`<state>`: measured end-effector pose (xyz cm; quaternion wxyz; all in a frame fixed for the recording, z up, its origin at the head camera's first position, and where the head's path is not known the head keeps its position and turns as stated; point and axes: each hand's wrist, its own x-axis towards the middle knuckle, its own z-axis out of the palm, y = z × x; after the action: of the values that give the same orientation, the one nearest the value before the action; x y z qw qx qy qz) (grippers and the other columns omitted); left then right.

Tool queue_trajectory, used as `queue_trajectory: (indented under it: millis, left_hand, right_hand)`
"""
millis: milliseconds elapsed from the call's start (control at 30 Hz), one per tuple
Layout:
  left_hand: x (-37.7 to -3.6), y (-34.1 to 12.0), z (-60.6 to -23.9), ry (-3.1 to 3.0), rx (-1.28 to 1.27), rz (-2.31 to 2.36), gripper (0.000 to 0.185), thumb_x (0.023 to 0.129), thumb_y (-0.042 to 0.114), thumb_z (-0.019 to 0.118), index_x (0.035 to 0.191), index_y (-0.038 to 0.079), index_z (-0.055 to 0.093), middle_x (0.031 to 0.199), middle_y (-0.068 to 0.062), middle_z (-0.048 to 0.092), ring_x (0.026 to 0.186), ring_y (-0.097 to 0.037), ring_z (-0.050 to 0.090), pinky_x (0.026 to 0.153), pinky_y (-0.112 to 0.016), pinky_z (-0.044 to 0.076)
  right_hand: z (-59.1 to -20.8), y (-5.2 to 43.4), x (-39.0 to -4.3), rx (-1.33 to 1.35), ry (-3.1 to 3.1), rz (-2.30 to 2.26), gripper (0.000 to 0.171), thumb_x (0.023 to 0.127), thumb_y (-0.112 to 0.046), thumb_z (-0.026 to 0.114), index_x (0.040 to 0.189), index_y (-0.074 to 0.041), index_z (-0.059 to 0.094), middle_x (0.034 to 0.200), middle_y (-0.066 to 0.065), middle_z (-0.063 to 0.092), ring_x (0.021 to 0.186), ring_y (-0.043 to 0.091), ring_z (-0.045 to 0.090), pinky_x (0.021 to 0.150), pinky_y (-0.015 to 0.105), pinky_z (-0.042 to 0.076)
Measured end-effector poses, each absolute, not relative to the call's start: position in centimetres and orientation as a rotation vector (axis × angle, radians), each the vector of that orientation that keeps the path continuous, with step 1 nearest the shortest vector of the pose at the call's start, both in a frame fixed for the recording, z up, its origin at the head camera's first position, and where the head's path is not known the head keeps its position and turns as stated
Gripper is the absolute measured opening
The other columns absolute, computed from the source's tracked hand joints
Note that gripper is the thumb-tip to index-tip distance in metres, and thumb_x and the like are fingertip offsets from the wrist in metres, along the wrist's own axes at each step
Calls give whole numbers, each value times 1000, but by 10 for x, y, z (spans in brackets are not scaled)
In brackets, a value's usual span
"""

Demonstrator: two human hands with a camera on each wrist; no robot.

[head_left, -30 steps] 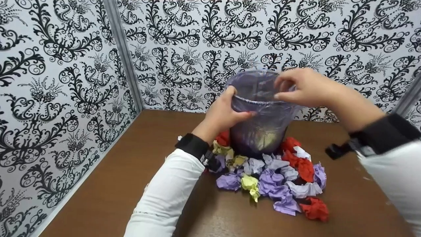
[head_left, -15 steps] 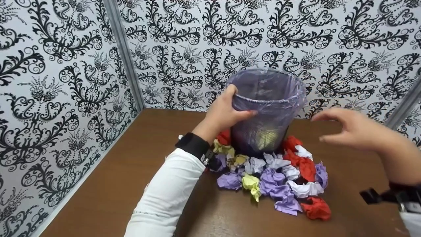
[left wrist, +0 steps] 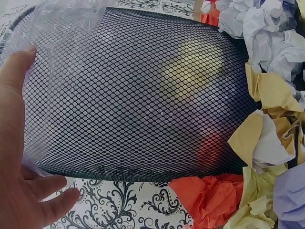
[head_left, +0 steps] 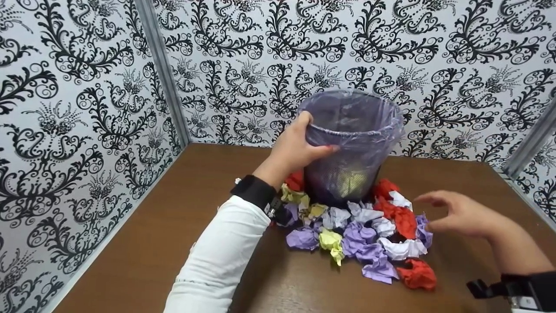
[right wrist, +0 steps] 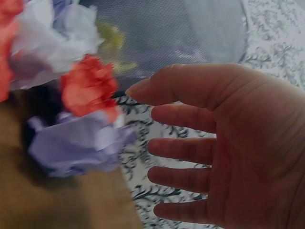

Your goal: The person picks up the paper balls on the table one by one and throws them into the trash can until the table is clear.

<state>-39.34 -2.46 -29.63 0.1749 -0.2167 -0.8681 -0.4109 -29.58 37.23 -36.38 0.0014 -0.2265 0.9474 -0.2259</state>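
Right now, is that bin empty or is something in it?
Not empty: yellow and red paper shows through the bin's mesh near the bottom. How full, cannot tell.

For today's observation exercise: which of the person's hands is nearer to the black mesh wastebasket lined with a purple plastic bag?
Left. The left hand grips the black mesh wastebasket at its rim, while the right hand hovers apart from it, open, over the crumpled coloured paper balls.

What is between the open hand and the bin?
In the head view, crumpled paper balls, red, white and purple, lie between the right hand and the bin.
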Motion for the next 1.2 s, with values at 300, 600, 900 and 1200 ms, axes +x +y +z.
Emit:
queue_trajectory:
  millis: [300, 600, 900, 1200]
  left_hand:
    - [-393, -26, -296, -2466, -597, -1149, 83, 52, 77, 77, 109, 25, 45, 102, 9, 57, 89, -10, 59, 80, -31, 53]
    - [-395, -24, -295, -2464, -600, -1145, 85, 51, 78, 76, 111, 26, 46, 107, 10, 56, 94, -10, 58, 85, -33, 52]
    - [-395, -26, -297, -2473, -579, -1122, 87, 50, 80, 74, 111, 26, 45, 108, 10, 55, 94, -9, 57, 85, -33, 52]
    - [-394, -24, -296, -2485, -566, -1122, 83, 52, 77, 77, 108, 25, 44, 104, 9, 54, 89, -11, 58, 78, -31, 52]
  right_hand:
    - [-391, 376, -307, -641, 2875, -692, 71, 67, -27, 84, 130, -5, 57, 119, 16, 62, 104, 34, 59, 81, 40, 53]
    - [-399, 379, -309, -604, 2843, -749, 66, 66, -19, 82, 125, -2, 59, 97, 8, 62, 84, 18, 57, 65, 25, 51]
    - [-406, 380, -312, -568, 2839, -731, 61, 64, -25, 86, 117, -4, 64, 96, 5, 63, 79, 15, 57, 61, 25, 51]
    - [-398, 382, -308, -656, 2874, -724, 40, 68, -20, 82, 104, -8, 68, 85, 2, 63, 69, 7, 55, 56, 24, 49]
